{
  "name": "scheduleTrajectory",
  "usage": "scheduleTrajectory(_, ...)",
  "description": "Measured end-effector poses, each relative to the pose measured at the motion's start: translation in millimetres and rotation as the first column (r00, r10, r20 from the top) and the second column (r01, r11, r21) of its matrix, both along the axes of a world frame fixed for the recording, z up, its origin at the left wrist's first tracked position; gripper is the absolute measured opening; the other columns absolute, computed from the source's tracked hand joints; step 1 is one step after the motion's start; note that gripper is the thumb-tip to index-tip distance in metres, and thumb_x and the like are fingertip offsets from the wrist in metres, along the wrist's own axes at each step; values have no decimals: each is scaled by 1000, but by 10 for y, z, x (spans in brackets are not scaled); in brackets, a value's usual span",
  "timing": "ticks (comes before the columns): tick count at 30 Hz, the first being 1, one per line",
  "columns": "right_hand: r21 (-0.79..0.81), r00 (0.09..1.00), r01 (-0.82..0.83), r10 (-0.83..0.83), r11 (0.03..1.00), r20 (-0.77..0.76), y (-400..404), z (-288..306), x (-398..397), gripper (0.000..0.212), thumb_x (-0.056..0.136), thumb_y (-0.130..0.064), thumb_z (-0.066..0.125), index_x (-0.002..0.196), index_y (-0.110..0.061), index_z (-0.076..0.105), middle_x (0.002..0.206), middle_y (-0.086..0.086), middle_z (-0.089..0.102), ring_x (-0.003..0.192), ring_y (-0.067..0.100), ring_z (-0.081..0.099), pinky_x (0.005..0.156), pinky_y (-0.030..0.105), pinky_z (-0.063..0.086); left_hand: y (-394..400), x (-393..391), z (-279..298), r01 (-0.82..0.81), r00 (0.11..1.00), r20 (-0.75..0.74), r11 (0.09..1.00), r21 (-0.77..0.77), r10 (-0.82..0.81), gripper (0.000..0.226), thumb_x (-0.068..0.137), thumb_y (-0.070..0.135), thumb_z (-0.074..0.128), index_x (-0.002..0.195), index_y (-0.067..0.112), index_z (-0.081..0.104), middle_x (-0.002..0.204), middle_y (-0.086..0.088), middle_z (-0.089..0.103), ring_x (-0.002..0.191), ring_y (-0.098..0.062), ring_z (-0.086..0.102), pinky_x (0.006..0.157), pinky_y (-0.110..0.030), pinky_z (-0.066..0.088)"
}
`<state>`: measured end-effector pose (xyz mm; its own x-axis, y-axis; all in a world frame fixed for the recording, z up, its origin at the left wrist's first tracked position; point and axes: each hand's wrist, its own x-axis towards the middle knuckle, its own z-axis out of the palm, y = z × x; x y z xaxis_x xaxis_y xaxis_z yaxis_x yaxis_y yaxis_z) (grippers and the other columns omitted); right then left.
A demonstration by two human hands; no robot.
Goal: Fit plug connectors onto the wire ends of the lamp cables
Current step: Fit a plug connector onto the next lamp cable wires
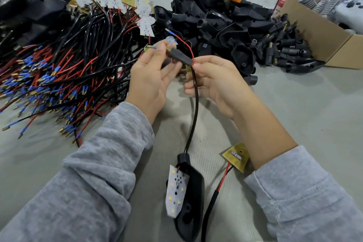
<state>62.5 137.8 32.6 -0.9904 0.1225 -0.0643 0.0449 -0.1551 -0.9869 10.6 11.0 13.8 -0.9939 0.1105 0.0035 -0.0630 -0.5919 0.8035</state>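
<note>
Head view: frame centre, both hands raised over a grey ribbed mat (206,124). Left hand (149,76) pinches a blue-sleeved brass wire tip (151,47) between thumb and forefinger; its other fingers are loosely extended. Right hand (214,78) has thumb and forefinger clamped on the near end of a matte black plug connector (179,56), a short tube lying diagonally between the two hands. A thin red wire (186,44) arcs from the right fingertips up to a second brass tip just above the connector. The glossy black lamp cable (194,108) drops from the right hand to a black plastic lamp housing (193,192) with a white LED board (175,190), bottom centre. Left of frame: tangled pile of red and black cables (64,68). Upper right: heap of black housings (225,25), cardboard box (318,31) of connectors.
</note>
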Motion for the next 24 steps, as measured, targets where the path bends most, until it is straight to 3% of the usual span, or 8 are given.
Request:
scheduleTrajectory(4, 111, 996, -85, 88, 990, -21, -34, -16, 40, 15, 97, 8, 47, 109, 6, 57, 76, 16, 61, 64, 21, 63, 62, 29, 60, -48, -63, -2, -97, 995, 32, 991, 92, 95, 16, 102, 17, 49, 99, 14, 64, 97, -1, 69, 77, -9, 72, 71, -22, 56)
scheduleTrajectory(11, 124, 990, -122, 129, 985, -54, 12, 6, 49, 18, 96, 7, 52, 114, 9, 56, 75, 14, 63, 61, 18, 64, 63, 28, 60, -89, -102, -13, -161, 986, 57, 981, 105, 156, 14, 99, 16, 54, 95, 12, 67, 90, 0, 72, 78, -11, 73, 70, -22, 56)
scheduleTrajectory(19, 190, 981, -168, 182, 967, -61, 44, 29, 65, 11, 95, 7, 54, 104, 2, 57, 77, 15, 66, 61, 18, 64, 62, 28, 57, -122, -122, -6, -161, 986, 58, 979, 121, 155, 15, 99, 16, 55, 91, 12, 67, 87, 0, 72, 78, -12, 73, 70, -22, 56)
scheduleTrajectory(24, 185, 977, -191, 206, 964, -64, 59, 39, 76, 15, 96, 7, 52, 111, 6, 56, 78, 16, 65, 61, 19, 65, 62, 29, 58, -121, -119, 5, -174, 983, 76, 977, 123, 166, 16, 100, 16, 53, 89, 13, 65, 77, 4, 73, 74, -9, 73, 67, -19, 55)
